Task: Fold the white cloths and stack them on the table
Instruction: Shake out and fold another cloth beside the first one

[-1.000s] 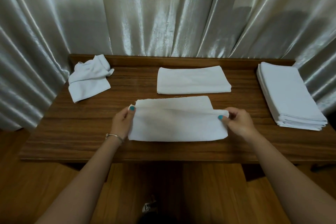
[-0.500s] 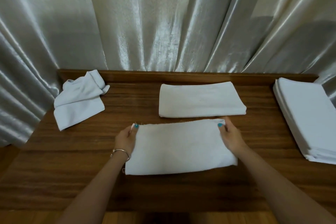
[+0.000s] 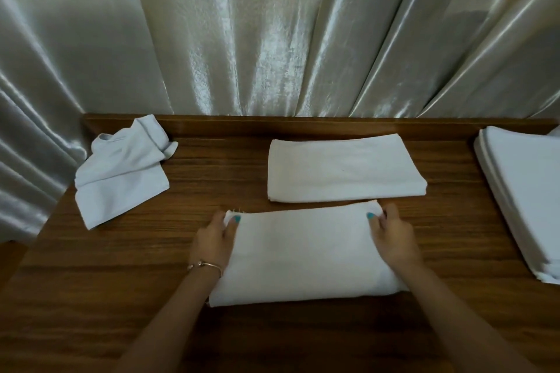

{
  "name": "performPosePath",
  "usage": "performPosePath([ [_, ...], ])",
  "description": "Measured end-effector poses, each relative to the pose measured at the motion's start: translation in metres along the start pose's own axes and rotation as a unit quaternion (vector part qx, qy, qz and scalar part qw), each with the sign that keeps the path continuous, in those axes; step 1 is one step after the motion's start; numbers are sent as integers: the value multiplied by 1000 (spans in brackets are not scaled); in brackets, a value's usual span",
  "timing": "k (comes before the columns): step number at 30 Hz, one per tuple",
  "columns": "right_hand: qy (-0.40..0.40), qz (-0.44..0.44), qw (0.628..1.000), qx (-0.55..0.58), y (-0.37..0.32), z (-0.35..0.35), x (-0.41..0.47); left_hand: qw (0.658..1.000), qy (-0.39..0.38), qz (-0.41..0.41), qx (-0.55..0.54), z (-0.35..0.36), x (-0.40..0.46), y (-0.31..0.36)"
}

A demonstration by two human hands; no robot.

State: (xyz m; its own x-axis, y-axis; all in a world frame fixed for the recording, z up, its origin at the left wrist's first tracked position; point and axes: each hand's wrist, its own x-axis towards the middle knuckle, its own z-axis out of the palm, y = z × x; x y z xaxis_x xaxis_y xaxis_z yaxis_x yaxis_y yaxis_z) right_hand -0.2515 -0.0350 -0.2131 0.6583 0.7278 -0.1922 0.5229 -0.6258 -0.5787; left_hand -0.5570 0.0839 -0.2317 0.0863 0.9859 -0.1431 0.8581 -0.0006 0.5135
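**Q:** What is in front of the person?

**A:** A wooden table [image 3: 91, 297] seen from above, with a shiny silver-grey curtain [image 3: 272, 33] hanging behind it. A folded white cloth [image 3: 303, 254] lies flat on the table, close to the person, as a wide rectangle.

**Q:** What are the hands doing?

**A:** Each holds a far corner of that cloth. The left hand [image 3: 213, 241], with a thin bracelet [image 3: 206, 265] at the wrist, pinches the far left corner between thumb and fingers [image 3: 219, 218]; the thumbnail is painted teal. The right hand [image 3: 394, 236] pinches the far right corner the same way, thumb on top of the cloth. Both forearms reach in from the bottom edge.

**Q:** Where are the other cloths?

**A:** A second folded cloth [image 3: 345, 168] lies just beyond the first, almost touching its far edge. A neat stack of cloths [image 3: 524, 191] sits at the right edge of the table, partly cut off by the frame. A crumpled cloth [image 3: 121, 172] lies at the far left corner, well apart from the rest, one corner hanging over the table's edge.
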Motion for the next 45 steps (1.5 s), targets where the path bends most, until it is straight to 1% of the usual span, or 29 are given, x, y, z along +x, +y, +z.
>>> performPosePath([
  [2, -18, 54, 998, 38, -6, -6, -1, 997, 16, -18, 77, -1, -4, 7],
  [3, -31, 87, 993, 70, -7, -11, -2, 995, 28, -34, 95, -1, -7, 11],
  [4, -49, 111, 988, 99, -7, -18, -5, 993, 34, -54, 98, -1, -11, 15],
  [6, -98, 135, 978, 129, 0, -29, -14, 992, 30, -100, 71, 0, -18, 21],
  [8, -137, 132, 974, 127, 12, -36, -28, 990, 24, -130, 45, 1, -26, 21],
  [10, -146, 118, 974, 122, 24, -37, -38, 988, 30, -139, 63, 1, -35, 18],
  [12, -149, 95, 978, 115, 31, -39, -46, 985, 39, -137, 96, 1, -45, 12],
  [14, -148, 73, 981, 106, 39, -37, -51, 985, 50, -112, 118, 3, -56, 3],
  [18, -86, 39, 994, 50, 52, -28, -61, 988, 75, -28, 134, 7, -67, -12],
  [20, -53, 31, 997, 39, 51, -24, -68, 990, 66, -14, 123, 8, -68, -12],
  [21, -30, 25, 999, 13, 51, -21, -72, 991, 67, -14, 118, 7, -70, -11],
  [22, 4, 11, 999, -43, 51, -18, -78, 990, 80, -18, 117, 8, -73, -10],
  [24, 88, -25, 978, -185, 48, -12, -85, 980, 131, -15, 145, 9, -77, -6],
  [25, 122, -49, 968, -215, 42, -9, -88, 972, 166, 1, 167, 9, -80, 0],
  [26, 142, -82, 964, -210, 32, -5, -89, 964, 196, 33, 176, 12, -81, 10],
  [27, 145, -123, 962, -194, 19, 0, -90, 965, 187, 75, 170, 15, -84, 23],
  [28, 118, -164, 962, -185, 6, 8, -90, 969, 143, 123, 159, 20, -87, 37],
  [30, 19, -221, 955, -197, -17, 29, -84, 970, 22, 181, 163, 36, -94, 62],
  [31, -26, -240, 945, -219, -24, 40, -81, 966, -19, 186, 179, 46, -97, 67],
  [32, -58, -253, 935, -240, -27, 50, -78, 963, -43, 174, 202, 55, -98, 67],
  [34, -98, -263, 923, -264, -23, 64, -72, 962, -63, 123, 237, 66, -95, 59],
  [36, -113, -263, 918, -274, -11, 65, -68, 962, -63, 96, 248, 66, -92, 52],
  [38, -95, -229, 927, -282, 2, 54, -62, 968, -62, 80, 230, 59, -91, 46],
  [40, -71, -156, 944, -283, 19, 40, -54, 974, -55, 50, 215, 51, -92, 34],
  [43, -56, -51, 964, -257, 41, 19, -45, 981, -44, 1, 189, 37, -95, 14],
  [45, -55, -26, 958, -281, 42, 12, -45, 984, -42, -26, 173, 32, -96, 11],
])
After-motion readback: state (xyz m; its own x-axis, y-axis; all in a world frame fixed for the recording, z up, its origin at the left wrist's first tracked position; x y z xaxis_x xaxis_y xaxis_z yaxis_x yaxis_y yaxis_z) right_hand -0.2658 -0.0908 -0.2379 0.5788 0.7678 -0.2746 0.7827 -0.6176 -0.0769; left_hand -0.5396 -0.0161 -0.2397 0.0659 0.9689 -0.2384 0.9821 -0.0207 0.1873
